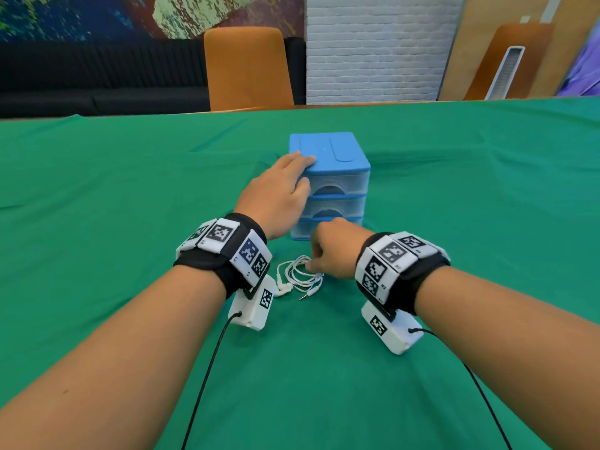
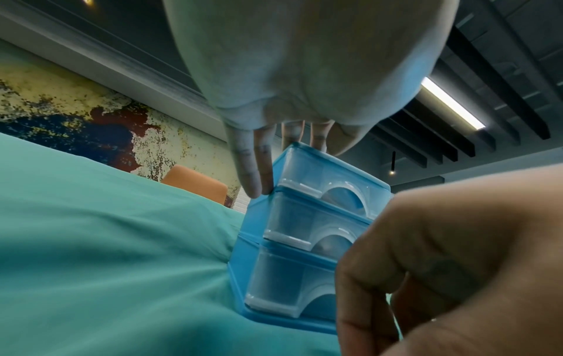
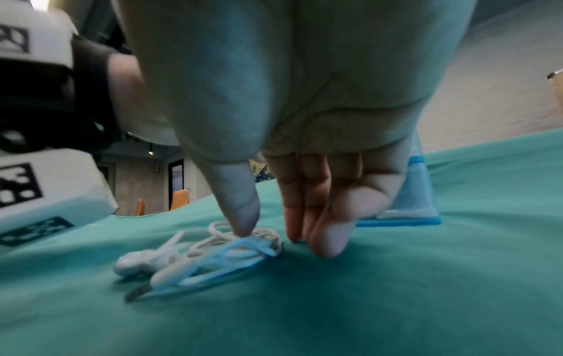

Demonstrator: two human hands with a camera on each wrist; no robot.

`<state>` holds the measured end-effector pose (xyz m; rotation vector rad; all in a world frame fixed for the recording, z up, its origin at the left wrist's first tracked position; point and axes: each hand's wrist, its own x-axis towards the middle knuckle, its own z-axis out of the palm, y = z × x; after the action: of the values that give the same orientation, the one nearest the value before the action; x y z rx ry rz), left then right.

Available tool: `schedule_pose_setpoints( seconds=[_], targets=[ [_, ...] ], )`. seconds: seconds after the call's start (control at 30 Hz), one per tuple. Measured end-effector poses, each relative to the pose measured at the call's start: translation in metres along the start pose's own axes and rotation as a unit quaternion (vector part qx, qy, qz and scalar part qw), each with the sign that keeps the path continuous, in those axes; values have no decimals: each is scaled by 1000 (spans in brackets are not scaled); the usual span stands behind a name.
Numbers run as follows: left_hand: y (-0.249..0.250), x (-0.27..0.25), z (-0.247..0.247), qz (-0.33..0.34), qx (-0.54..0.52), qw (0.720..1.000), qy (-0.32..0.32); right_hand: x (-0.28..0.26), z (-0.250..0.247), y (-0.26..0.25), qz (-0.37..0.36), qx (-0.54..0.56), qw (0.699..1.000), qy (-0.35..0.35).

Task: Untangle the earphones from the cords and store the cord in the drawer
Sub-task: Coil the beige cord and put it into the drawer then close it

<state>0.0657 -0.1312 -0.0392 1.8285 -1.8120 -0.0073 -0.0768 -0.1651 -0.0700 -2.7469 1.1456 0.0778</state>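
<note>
A tangle of white earphones (image 1: 298,277) lies on the green cloth in front of a small blue drawer unit (image 1: 337,177) with three clear drawers, all pushed in. My right hand (image 1: 311,264) points down at the tangle. In the right wrist view its thumb (image 3: 243,226) presses on the earphones (image 3: 198,255), part of whose cord looks pale blue there, while the straight fingers (image 3: 320,240) touch the cloth just beside it. My left hand (image 1: 305,172) rests on the unit's top front-left corner, fingers flat on the lid. Its thumb (image 2: 252,173) lies down the corner of the drawer unit (image 2: 304,216).
The green cloth (image 1: 130,190) covers the whole table. An orange chair (image 1: 248,66) stands beyond the far edge, in front of a black sofa. The earphone jack plug (image 1: 305,296) points toward me. Black cables trail from both wrist cameras along my forearms.
</note>
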Motion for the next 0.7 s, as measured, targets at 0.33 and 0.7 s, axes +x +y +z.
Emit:
schedule_pose_setpoints(
  seconds=[0.33, 0.7],
  targets=[
    [-2, -1, -2, 4, -4, 1000, -4, 3, -5, -3, 49, -36, 997, -53],
    [0, -11, 15, -121, -261, 957, 43, -26, -26, 86, 171, -112, 978, -36]
  ],
)
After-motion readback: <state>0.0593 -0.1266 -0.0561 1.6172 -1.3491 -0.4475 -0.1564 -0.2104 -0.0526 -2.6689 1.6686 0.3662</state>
